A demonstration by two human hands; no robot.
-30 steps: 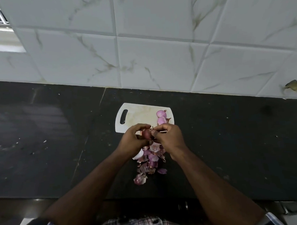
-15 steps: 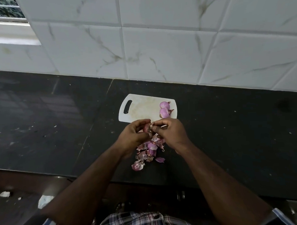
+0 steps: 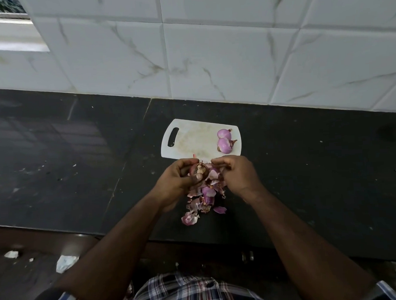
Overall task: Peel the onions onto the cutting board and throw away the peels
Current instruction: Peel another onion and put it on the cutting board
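A white marbled tile wall point(image 3: 211, 58) rises behind the board, and a window sill point(image 3: 10, 35) shows far up and left of the board. The black counter point(image 3: 68, 155) runs under the board and out to both sides, flecked with pale crumbs left of the board. Below the board, past the counter's near edge, the person's plaid shirt point(image 3: 189, 290) fills the bottom of the view, with white scraps point(image 3: 65, 262) on the floor down and left of the board.

The white board point(image 3: 192, 138) lies flat on the counter, its handle slot at its left end. Two peeled onions point(image 3: 224, 140) sit touching each other near the board's right end, one behind the other.

The left hand point(image 3: 176, 184) is just in front of the board's near edge, fingers and thumb curled round an onion point(image 3: 199, 169) that still carries brown skin. The right hand point(image 3: 236, 175) is just in front of the board's near right corner, close beside the left; its fingers are curled with the tips pinched together on a strip of skin point(image 3: 217, 166) hanging at the onion's side, though whether that strip is still joined to the onion cannot be told.

A heap of purple and brown peels point(image 3: 203, 199) lies on the counter in front of the board, between and below the two hands, trailing toward the counter's near edge, with one small peel point(image 3: 219, 209) apart at its right
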